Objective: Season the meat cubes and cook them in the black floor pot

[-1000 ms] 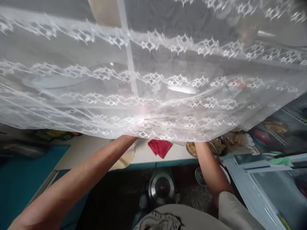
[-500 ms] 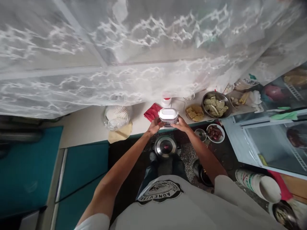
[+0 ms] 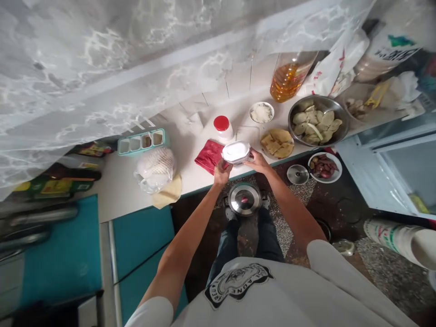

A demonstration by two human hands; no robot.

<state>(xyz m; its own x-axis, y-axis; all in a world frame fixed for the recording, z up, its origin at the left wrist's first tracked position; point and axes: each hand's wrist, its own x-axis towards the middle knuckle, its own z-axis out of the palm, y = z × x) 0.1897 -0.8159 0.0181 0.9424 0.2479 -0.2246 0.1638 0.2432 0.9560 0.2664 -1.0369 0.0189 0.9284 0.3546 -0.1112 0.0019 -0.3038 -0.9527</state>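
lying at the far left of the pale counter [image 3: 116, 190]: dark bottles [image 3: 51, 181], then a teal divided spice tray [image 3: 143, 141] further back. sitting just right of that: a netted white bundle [image 3: 156, 167] resting on a flat yellowish piece [image 3: 167, 195]. lying beside the left hand: a red cloth [image 3: 208, 155], with a red-capped jar [image 3: 223, 128] standing behind it. gripping the left end of a small white-lidded container [image 3: 236, 152]: the left hand [image 3: 221, 171], fingers curled around it. holding the container above the counter's front edge (whether touching the surface, cannot tell). closing on the container's right end: the right hand [image 3: 259, 162], fingers wrapped against its side. resting on the floor below: a steel pot lid [image 3: 244, 199]. sitting to the right on the counter: a plate of flat yellow pieces [image 3: 277, 143], a small white bowl [image 3: 261, 112], a steel bowl of pale chunks [image 3: 318, 120] and an oil bottle [image 3: 289, 75].
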